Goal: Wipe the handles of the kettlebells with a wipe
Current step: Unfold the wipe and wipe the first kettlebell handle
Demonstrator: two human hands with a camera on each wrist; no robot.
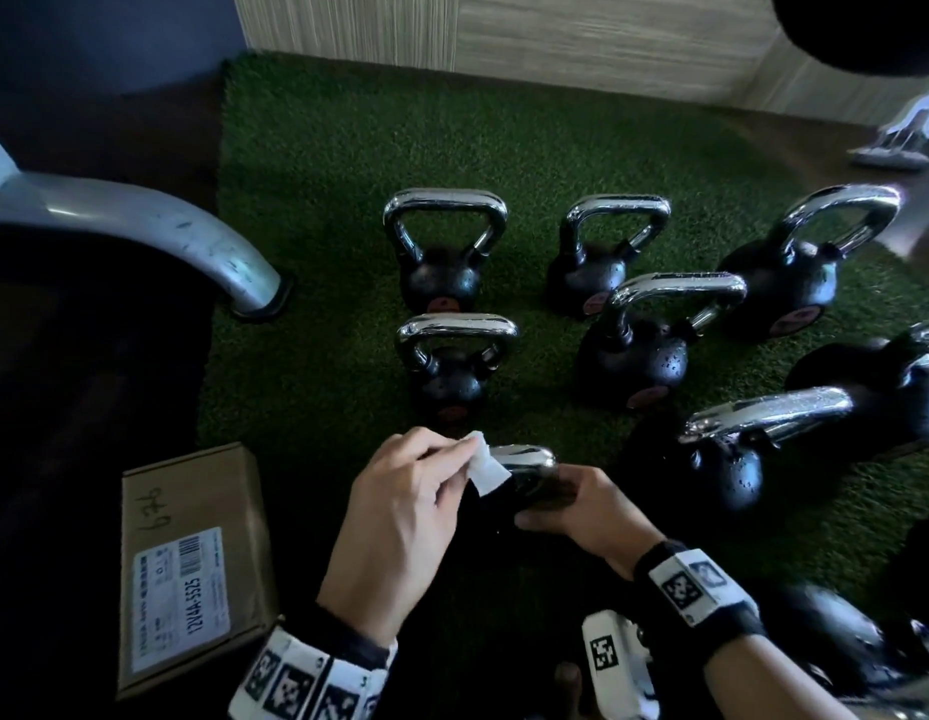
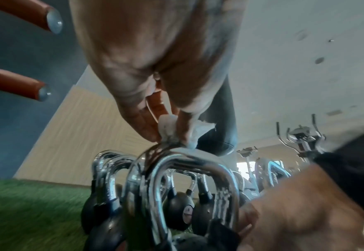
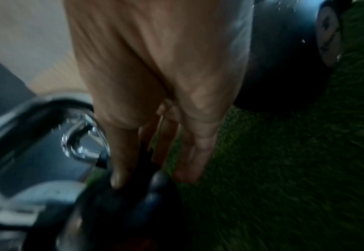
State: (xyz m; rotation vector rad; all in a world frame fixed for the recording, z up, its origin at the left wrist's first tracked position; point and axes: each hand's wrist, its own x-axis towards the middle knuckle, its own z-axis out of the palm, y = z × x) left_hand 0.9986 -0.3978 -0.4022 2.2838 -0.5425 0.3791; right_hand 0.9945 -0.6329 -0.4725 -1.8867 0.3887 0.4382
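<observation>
Turf, a green artificial-grass mat (image 1: 322, 163), has open room toward the far wall and left edge, but black kettlebells with chrome handles (image 1: 454, 350) crowd ahead and right, a brown cardboard box (image 1: 192, 563) sits just left. My left hand (image 1: 400, 517) pinches a small white wipe (image 1: 485, 467) against the top bar of the nearest chrome handle (image 1: 524, 457), whose long axis runs left-right, loop upright. My right hand (image 1: 592, 506) has fingers curled round that kettlebell, below the handle.
</observation>
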